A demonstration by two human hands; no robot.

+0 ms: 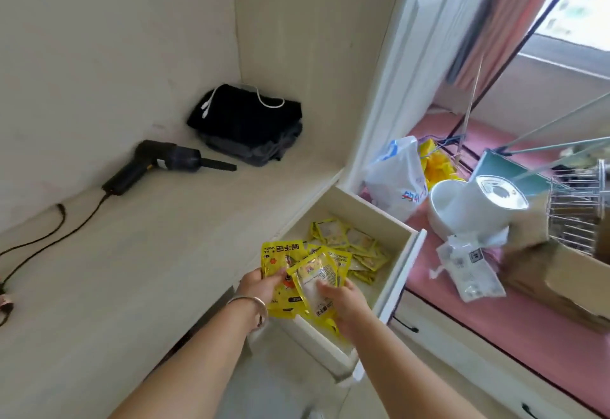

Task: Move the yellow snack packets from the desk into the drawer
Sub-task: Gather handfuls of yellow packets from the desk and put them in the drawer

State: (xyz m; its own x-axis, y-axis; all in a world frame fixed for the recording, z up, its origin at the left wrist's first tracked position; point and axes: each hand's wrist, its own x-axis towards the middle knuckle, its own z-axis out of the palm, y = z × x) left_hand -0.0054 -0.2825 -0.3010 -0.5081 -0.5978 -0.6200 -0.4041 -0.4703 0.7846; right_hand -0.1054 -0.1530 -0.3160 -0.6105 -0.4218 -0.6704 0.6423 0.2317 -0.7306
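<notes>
A stack of yellow snack packets (307, 270) is held over the near end of the open white drawer (404, 265). My left hand (259, 286), with a silver bangle at the wrist, grips the stack's left edge. My right hand (343, 301) grips it from the lower right, fingers curled over the packet on top. Several more yellow packets (356, 247) lie flat inside the drawer at its far end. I see no yellow packets on the pale desk top (142, 253).
A black handheld tool (165, 164) with a cable and folded dark clothes (247, 125) sit at the desk's back. Right of the drawer, a pink ledge (528, 319) holds a plastic bag (396, 177), a white appliance (475, 210), a wire basket (577, 210) and a cardboard box.
</notes>
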